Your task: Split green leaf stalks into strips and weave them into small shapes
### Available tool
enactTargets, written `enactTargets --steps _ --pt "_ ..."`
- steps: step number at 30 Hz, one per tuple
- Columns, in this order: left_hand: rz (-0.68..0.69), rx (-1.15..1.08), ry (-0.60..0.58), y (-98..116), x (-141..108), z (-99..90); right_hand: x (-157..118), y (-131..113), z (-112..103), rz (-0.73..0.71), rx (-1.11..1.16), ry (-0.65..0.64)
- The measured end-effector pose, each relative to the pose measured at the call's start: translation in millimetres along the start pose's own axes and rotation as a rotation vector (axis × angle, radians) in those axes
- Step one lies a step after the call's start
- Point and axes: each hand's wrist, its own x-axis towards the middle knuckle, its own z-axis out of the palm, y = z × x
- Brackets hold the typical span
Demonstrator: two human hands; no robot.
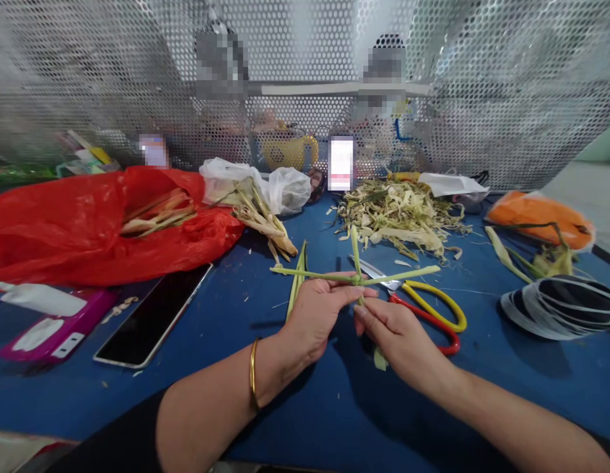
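Green leaf strips point(408, 274) cross in a knot at the centre, their ends sticking out left, right and upward. My left hand point(317, 312) pinches the crossing between thumb and fingers. Just below the knot, my right hand point(391, 325) is closed on the strip end that points down toward me; a pale end shows beneath it. Scissors point(435, 309) with one yellow and one red handle lie behind my right hand, blades partly hidden by the strips. A loose green leaf point(297, 279) rests behind my left hand.
A red plastic bag point(78, 217) with dried husks and a phone point(154, 318) lie left, beside a purple-and-white object point(58, 328). Husk scraps point(398, 217) are heaped at the back. A spool of clear line point(561, 305) and an orange bag point(541, 219) sit right. A perforated screen point(305, 125) stands behind.
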Motion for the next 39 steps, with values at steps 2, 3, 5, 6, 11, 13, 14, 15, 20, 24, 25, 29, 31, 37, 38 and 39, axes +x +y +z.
enactTargets --steps 2,3,5,6,11,13,14,15,20,24,25,29,31,37,38,39 --pt "0.000 -0.004 0.011 0.3 -1.4 1.1 -2.8 -1.5 -0.4 -0.039 -0.049 -0.002" --pt "0.001 -0.006 0.013 0.4 -1.9 1.3 -4.1 -2.3 -0.6 -0.056 -0.066 -0.002" --pt "0.005 -0.015 0.018 0.8 -2.8 1.4 -6.2 -3.5 -0.6 -0.078 -0.096 -0.003" --pt "0.007 -0.021 0.018 0.9 -3.1 1.3 -6.9 -3.9 -0.4 -0.083 -0.109 -0.004" --pt "-0.006 -0.030 0.039 1.9 -2.0 0.6 -4.7 -1.9 1.7 -0.096 -0.133 0.010" --pt "-0.026 -0.024 0.058 3.8 -0.1 -0.7 -0.9 -1.4 0.4 -0.061 -0.081 0.031" --pt "-0.031 -0.021 0.058 5.3 1.0 -1.9 1.4 -1.8 -1.5 -0.035 -0.036 0.050" --pt "-0.035 -0.016 0.047 7.3 2.1 -3.4 3.8 -2.8 -4.4 -0.011 0.016 0.075" --pt "-0.048 -0.029 -0.130 20.9 5.8 -12.2 11.0 -11.7 -25.0 0.085 0.293 0.169" --pt "-0.168 -0.116 -0.136 28.9 6.4 -17.2 9.2 -12.9 -32.3 -0.083 0.103 0.163" --pt "-0.204 -0.136 -0.128 30.0 6.4 -18.2 8.1 -12.2 -32.6 -0.144 0.012 0.157" --pt "-0.262 -0.088 -0.148 32.1 5.7 -20.5 4.6 -10.2 -33.3 -0.262 -0.238 -0.026" --pt "-0.224 0.010 -0.183 31.9 5.0 -19.9 4.4 -10.3 -34.9 -0.271 -0.296 -0.100" --pt "-0.108 -0.036 -0.042 28.5 4.8 -15.0 9.4 -8.4 -37.9 -0.246 -0.388 0.075" --pt "-0.102 -0.052 -0.032 28.2 4.8 -14.5 10.0 -7.6 -37.6 -0.247 -0.397 0.080" --pt "-0.109 -0.058 -0.040 28.1 4.7 -14.2 10.4 -6.8 -37.2 -0.247 -0.400 0.070"
